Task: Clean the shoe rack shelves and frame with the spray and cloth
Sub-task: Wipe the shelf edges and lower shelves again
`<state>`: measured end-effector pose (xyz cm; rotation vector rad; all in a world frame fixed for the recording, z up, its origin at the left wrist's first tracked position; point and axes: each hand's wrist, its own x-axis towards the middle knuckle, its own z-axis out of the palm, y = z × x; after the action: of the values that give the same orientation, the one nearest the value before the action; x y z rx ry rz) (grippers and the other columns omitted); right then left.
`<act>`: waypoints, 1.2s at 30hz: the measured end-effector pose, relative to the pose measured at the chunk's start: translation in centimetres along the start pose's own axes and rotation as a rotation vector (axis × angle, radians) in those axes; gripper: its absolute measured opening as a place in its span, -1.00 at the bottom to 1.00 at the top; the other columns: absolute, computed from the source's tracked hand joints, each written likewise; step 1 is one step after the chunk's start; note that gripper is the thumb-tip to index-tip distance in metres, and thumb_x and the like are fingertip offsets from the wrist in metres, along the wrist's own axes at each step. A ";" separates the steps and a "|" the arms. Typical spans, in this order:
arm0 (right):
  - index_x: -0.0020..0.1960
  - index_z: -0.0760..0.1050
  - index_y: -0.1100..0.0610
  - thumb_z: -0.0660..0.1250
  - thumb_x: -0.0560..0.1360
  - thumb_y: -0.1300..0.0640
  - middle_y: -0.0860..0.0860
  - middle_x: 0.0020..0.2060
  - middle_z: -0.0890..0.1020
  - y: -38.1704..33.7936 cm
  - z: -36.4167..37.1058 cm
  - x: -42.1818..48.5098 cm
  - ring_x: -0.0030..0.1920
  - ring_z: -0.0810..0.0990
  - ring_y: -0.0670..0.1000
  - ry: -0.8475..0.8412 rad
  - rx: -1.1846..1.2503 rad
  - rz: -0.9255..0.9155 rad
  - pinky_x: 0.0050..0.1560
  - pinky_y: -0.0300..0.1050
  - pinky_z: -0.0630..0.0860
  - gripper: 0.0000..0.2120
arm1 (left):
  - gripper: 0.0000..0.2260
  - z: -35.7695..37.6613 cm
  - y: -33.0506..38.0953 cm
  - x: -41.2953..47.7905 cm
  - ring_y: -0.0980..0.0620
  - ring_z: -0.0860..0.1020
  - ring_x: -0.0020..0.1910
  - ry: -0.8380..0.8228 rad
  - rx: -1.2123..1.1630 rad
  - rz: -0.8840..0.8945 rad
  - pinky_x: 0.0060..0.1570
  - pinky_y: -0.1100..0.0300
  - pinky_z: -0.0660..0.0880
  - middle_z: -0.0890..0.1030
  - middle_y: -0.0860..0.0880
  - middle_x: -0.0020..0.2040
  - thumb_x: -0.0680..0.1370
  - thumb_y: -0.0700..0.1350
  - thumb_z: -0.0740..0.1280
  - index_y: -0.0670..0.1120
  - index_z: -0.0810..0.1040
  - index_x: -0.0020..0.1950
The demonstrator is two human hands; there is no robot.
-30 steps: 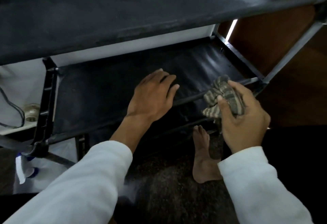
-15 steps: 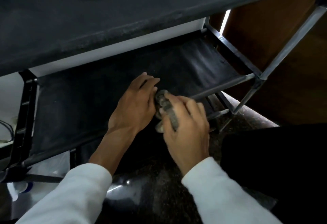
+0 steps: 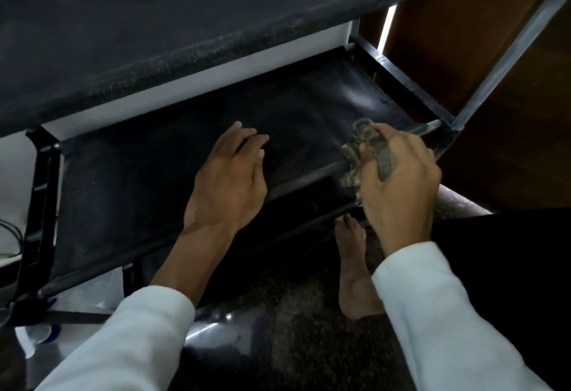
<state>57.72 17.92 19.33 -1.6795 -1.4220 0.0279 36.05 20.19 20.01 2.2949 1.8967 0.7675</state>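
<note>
The black shoe rack fills the view, with a dusty upper shelf [image 3: 185, 29] and a lower fabric shelf [image 3: 129, 192] beneath it. My left hand [image 3: 228, 180] rests flat on the lower shelf near its front bar, fingers spread. My right hand [image 3: 398, 177] grips a striped grey cloth [image 3: 361, 146] and presses it on the front bar [image 3: 309, 179] of the lower shelf, towards the right end. No spray bottle shows in this view.
The rack's right metal post [image 3: 506, 56] rises beside a brown wooden surface [image 3: 482, 35]. A bare foot [image 3: 355, 264] stands on the dark speckled floor under the rack. White items and a cable [image 3: 12, 236] lie at the left.
My right hand slid the cloth along the front bar, from beside my left hand half a second ago back out to the right. My left hand stayed on the shelf.
</note>
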 end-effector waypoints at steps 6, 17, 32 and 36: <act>0.22 0.61 0.10 0.37 0.45 0.14 0.05 0.04 0.62 -4.3 1.2 -3.5 0.04 0.52 0.14 -0.141 0.074 -0.091 0.11 -0.11 0.40 -0.66 | -0.67 0.0 0.3 -0.2 -0.04 0.37 0.48 0.034 0.096 -0.014 0.33 -0.02 0.47 0.50 -0.07 0.39 0.67 -0.09 0.15 -0.13 0.52 0.38; 0.26 0.60 0.07 0.42 0.49 0.13 0.00 0.05 0.63 -2.8 0.6 -2.1 0.04 0.53 0.06 -0.179 0.079 -0.133 0.12 -0.11 0.47 -0.66 | -0.60 0.0 -0.5 0.0 -0.12 0.38 0.47 0.025 0.134 0.072 0.48 -0.12 0.28 0.51 -0.14 0.38 0.68 -0.04 0.05 -0.16 0.51 0.39; 0.28 0.60 0.07 0.38 0.53 0.18 0.01 0.14 0.63 2.6 -1.0 2.0 0.12 0.59 0.13 0.076 0.119 0.135 0.19 -0.18 0.44 -0.68 | -0.65 0.1 0.2 0.2 -0.11 0.35 0.49 0.014 0.157 0.068 0.51 -0.10 0.22 0.50 -0.12 0.39 0.67 -0.11 0.12 -0.14 0.51 0.40; 0.29 0.58 0.05 0.38 0.51 0.25 -0.04 0.16 0.61 -0.7 0.3 -1.7 0.14 0.54 0.06 -0.058 0.174 -0.008 0.16 -0.09 0.50 -0.63 | -0.65 0.0 0.3 0.4 -0.11 0.34 0.49 0.001 0.159 0.063 0.52 -0.09 0.21 0.50 -0.11 0.40 0.67 -0.11 0.13 -0.13 0.50 0.40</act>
<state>56.42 16.72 18.75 -1.5408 -1.4265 0.1926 36.33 20.47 20.20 2.4578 1.9608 0.6449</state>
